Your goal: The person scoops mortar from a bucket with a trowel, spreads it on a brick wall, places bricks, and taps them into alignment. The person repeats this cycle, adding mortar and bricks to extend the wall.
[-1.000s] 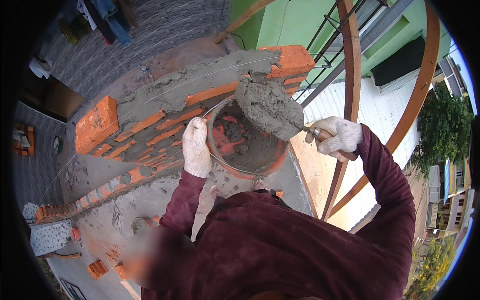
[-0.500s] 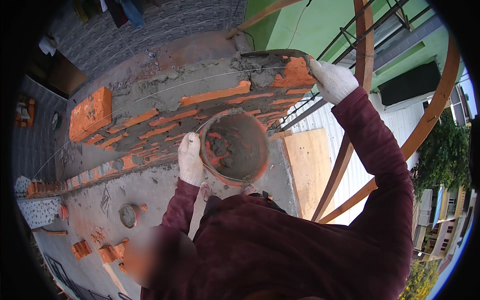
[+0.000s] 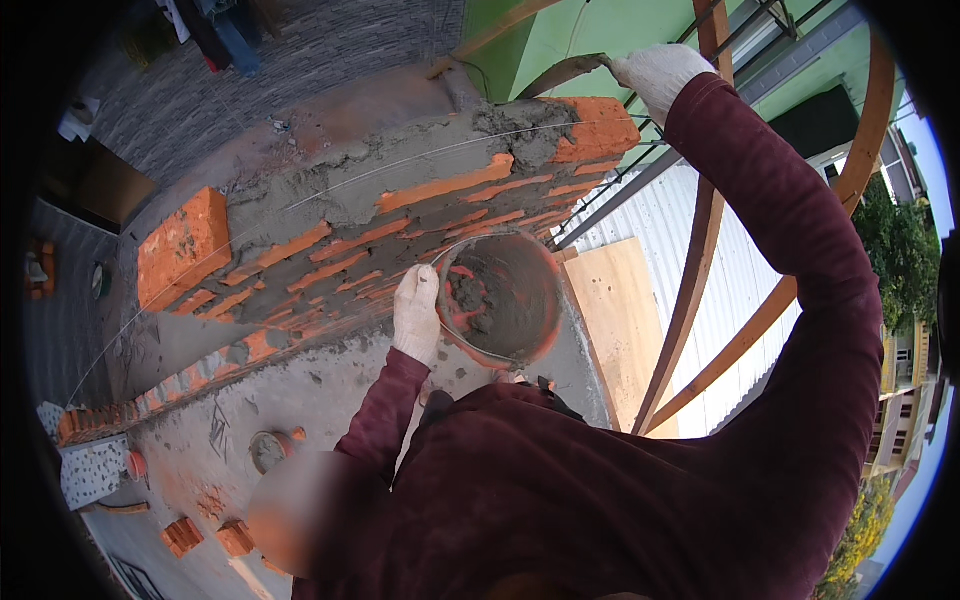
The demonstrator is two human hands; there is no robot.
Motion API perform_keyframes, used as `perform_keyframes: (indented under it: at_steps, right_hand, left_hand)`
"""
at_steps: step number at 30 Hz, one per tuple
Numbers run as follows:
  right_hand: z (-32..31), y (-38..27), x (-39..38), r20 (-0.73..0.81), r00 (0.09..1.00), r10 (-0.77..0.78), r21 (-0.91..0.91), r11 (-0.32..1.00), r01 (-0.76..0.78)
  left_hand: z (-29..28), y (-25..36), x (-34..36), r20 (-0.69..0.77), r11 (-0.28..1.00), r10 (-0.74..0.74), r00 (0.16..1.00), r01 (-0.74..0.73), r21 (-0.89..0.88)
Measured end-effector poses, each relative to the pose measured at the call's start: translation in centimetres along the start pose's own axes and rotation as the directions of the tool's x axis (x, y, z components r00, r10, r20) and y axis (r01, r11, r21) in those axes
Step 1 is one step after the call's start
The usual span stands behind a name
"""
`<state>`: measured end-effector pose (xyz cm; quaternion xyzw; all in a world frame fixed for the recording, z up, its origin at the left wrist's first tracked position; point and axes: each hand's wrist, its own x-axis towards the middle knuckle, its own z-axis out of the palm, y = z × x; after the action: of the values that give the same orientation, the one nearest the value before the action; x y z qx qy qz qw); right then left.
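Observation:
My left hand, in a white glove, grips the rim of an orange bucket at its left side, where the thin wire handle also runs. Grey mortar coats the bucket's inside and lies at its bottom. Up at the far right, my gloved right hand is closed round a trowel, whose handle the glove hides. The blade is tilted behind the far edge of a brick wall, near its right end. Wet mortar covers much of the wall's top.
A brick stands at the wall's left end. A taut string runs along the top. Wooden poles rise at the right beside a plywood board. On the floor at lower left are a mortar pan and loose bricks.
The trowel has lifted from the wall's right end and tilted, its blade now beyond the far edge. My left hand and the bucket sit farther right in the picture; the view has shifted too.

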<state>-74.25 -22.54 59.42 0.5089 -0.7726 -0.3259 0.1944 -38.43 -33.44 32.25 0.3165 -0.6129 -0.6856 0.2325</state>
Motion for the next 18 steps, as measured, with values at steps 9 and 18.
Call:
perform_keyframes:
  at_steps: [9, 18]
  right_hand:
    - [2.8, -14.8, -22.1, 0.564, 0.783, 0.261, 0.724, -0.613, -0.317]
    - [2.4, -36.5, -8.9, 0.394, 0.891, 0.224, -0.043, -0.964, 0.262]
  left_hand:
    - [-7.7, -4.2, -0.4, -0.031, 0.953, -0.046, 0.998, 0.053, 0.298]
    - [-13.5, -2.9, -1.0, 0.067, 0.845, -0.039, 0.997, -0.003, 0.535]
